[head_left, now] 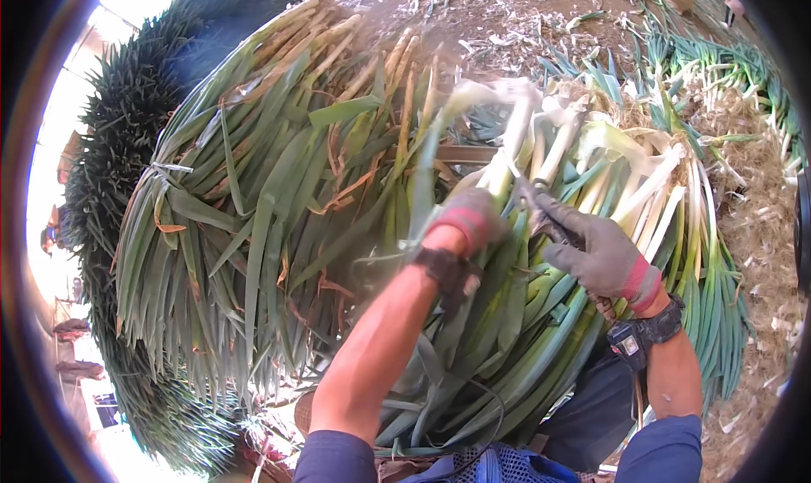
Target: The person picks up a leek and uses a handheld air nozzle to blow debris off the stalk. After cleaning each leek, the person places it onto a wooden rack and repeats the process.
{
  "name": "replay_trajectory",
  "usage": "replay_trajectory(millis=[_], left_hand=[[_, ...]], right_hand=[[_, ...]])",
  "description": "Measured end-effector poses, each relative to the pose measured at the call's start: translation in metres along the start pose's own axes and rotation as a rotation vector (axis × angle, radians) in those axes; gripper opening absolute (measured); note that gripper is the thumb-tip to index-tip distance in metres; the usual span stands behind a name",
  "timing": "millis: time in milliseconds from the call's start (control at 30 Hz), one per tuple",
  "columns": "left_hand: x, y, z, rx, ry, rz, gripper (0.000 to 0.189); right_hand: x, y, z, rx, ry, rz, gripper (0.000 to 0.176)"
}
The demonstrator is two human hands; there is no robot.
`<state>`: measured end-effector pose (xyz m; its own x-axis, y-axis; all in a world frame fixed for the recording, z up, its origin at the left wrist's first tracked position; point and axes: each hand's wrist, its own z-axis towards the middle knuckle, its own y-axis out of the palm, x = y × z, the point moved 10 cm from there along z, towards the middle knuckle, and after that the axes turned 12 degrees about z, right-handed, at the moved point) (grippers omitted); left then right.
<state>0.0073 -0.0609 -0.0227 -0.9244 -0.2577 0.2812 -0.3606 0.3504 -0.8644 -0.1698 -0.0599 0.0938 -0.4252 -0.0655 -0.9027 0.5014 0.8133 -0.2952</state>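
Head view, centre: long, white-stemmed green leeks (515,314) probably handle light, best held by their firm shanks. Right hand's (601,253) fingers wrap a slim dark tool (553,223); left hand's (475,216) are too blurred to judge.

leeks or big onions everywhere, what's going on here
A person is handling long green-and-white stalks with gloved hands. The right hand grips a dark, slim tool, its tip up against or close to the pale stems. The left hand is beside them, too blurred to tell its grip. A large leafy heap lies to the left, more stalks with pale ends lie to the right, and pale scraps litter the ground beyond.
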Motion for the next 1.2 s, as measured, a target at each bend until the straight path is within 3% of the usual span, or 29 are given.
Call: replay_trajectory(millis=[33, 67, 133, 233, 267, 333, 400, 467, 567, 600, 667, 733, 767, 800, 867, 900, 1000, 1033, 1100, 1200], left_hand=[[0.019, 0.004, -0.014, -0.074, -0.023, 0.053, 0.045], [0.03, 0.023, -0.021, 0.102, 0.138, -0.194, 0.039], [0.081, 0.029, -0.054, 0.171, 0.463, -0.022, 0.035], [0.082, -0.021, -0.098, 0.122, 0.312, -0.133, 0.037], [0.062, -0.02, -0.095, 0.002, 0.301, -0.332, 0.039], [0.007, -0.023, -0.077, -0.242, 0.263, -0.728, 0.044], [-0.076, -0.025, -0.049, -0.033, -0.057, -0.799, 0.046], [-0.146, -0.038, -0.027, 0.383, -0.235, -0.478, 0.048], [-0.138, -0.044, -0.02, 0.664, -0.17, 0.062, 0.046], [-0.12, -0.028, -0.02, 0.371, -0.13, -0.009, 0.042], [-0.091, 0.027, -0.02, -0.032, -0.159, 0.271, 0.045], [-0.082, 0.047, -0.024, 0.058, -0.028, -0.096, 0.041], [-0.087, 0.04, -0.024, 0.183, -0.001, -0.113, 0.038], [-0.101, 0.04, -0.026, 0.165, -0.067, -0.293, 0.036], [-0.13, 0.044, -0.03, 0.125, -0.207, -0.654, 0.034], [-0.137, 0.03, -0.031, 0.221, -0.19, -0.684, 0.028], [-0.162, 0.004, -0.027, 0.341, -0.32, -0.433, 0.027], [-0.167, -0.007, -0.029, 0.477, -0.322, -0.32, 0.026], [-0.174, -0.004, -0.024, 0.452, -0.341, -0.228, 0.029], [-0.17, -0.004, -0.013, 0.405, -0.366, -0.076, 0.038]], right_hand=[[-0.006, 0.005, 0.006, 0.005, -0.098, -0.007, 0.069], [-0.012, 0.009, 0.01, 0.011, -0.197, -0.015, 0.067], [-0.037, 0.012, 0.033, -0.008, -0.258, -0.121, 0.067], [-0.028, -0.004, 0.085, 0.081, -0.125, -0.344, 0.071], [-0.02, -0.009, 0.095, 0.12, -0.095, -0.428, 0.071], [-0.022, 0.01, 0.097, 0.022, -0.093, -0.308, 0.069], [-0.027, 0.039, 0.095, -0.098, -0.131, -0.213, 0.066], [-0.019, 0.047, 0.114, -0.104, -0.071, -0.261, 0.068], [-0.014, 0.064, 0.134, -0.146, -0.013, -0.308, 0.07], [-0.018, 0.074, 0.137, -0.174, -0.077, -0.32, 0.069], [-0.024, 0.092, 0.142, -0.225, -0.2, -0.338, 0.068], [-0.019, 0.092, 0.158, -0.264, -0.075, -0.41, 0.069], [-0.02, 0.091, 0.162, -0.257, -0.011, -0.402, 0.07], [-0.019, 0.09, 0.167, -0.249, 0.049, -0.395, 0.07], [-0.013, 0.103, 0.168, -0.302, -0.031, -0.351, 0.066], [-0.024, 0.107, 0.166, -0.314, -0.009, -0.386, 0.063], [-0.019, 0.1, 0.185, -0.233, 0.091, -0.433, 0.061], [-0.02, 0.096, 0.19, -0.2, 0.006, -0.436, 0.062], [-0.022, 0.105, 0.185, -0.205, -0.08, -0.328, 0.061], [-0.02, 0.107, 0.179, -0.236, 0.04, -0.438, 0.068]])
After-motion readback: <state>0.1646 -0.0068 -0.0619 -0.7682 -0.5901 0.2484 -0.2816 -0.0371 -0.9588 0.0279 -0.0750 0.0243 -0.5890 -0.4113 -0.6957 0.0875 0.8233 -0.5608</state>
